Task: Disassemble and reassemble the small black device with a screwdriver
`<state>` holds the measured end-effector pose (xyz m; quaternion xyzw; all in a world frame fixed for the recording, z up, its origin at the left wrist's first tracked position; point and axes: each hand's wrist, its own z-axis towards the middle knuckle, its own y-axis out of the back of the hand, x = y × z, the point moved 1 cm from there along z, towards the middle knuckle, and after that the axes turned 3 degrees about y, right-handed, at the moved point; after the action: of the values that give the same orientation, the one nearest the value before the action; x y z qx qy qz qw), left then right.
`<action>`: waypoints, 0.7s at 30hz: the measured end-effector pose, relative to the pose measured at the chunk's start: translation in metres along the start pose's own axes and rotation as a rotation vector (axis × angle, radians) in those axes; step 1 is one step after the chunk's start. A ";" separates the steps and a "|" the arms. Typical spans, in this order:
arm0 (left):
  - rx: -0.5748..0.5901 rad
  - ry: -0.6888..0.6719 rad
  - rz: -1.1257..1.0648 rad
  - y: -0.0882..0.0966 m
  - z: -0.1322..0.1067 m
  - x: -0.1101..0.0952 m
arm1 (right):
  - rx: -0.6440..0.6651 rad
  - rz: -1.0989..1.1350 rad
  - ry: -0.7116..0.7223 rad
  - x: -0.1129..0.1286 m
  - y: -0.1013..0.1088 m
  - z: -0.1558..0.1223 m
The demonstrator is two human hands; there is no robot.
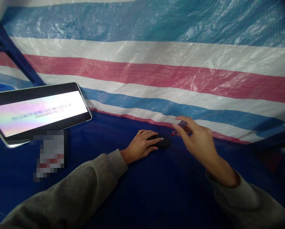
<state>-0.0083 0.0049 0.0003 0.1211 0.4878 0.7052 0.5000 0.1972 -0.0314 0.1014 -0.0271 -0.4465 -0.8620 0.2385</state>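
one rounded black computer mouse (pixel 165 142)

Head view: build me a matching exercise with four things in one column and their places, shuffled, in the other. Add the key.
Things
1. Black object
2. Red-tipped item
3. Lit screen
4. Striped sheet

Places
A. Spread behind the blue surface
B. Pinched in the right hand
C. At the left side of the picture
D. Under the fingers of the left hand

Pairs: 1-D, 2-B, 3-C, 4-A
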 end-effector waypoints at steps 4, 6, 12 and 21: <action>0.000 -0.004 0.009 -0.001 0.000 0.000 | 0.009 -0.010 0.004 -0.001 -0.001 0.000; -0.001 -0.008 0.016 -0.001 0.000 0.000 | 0.008 -0.021 0.022 -0.001 -0.001 0.000; 0.002 -0.010 0.049 0.000 0.000 -0.001 | -0.010 -0.100 0.093 -0.002 -0.001 -0.001; 0.002 -0.009 0.075 -0.001 -0.001 0.000 | -0.028 -0.192 0.128 -0.002 0.001 0.000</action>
<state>-0.0084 0.0042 -0.0012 0.1427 0.4815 0.7224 0.4753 0.1991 -0.0314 0.1015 0.0678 -0.4187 -0.8870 0.1824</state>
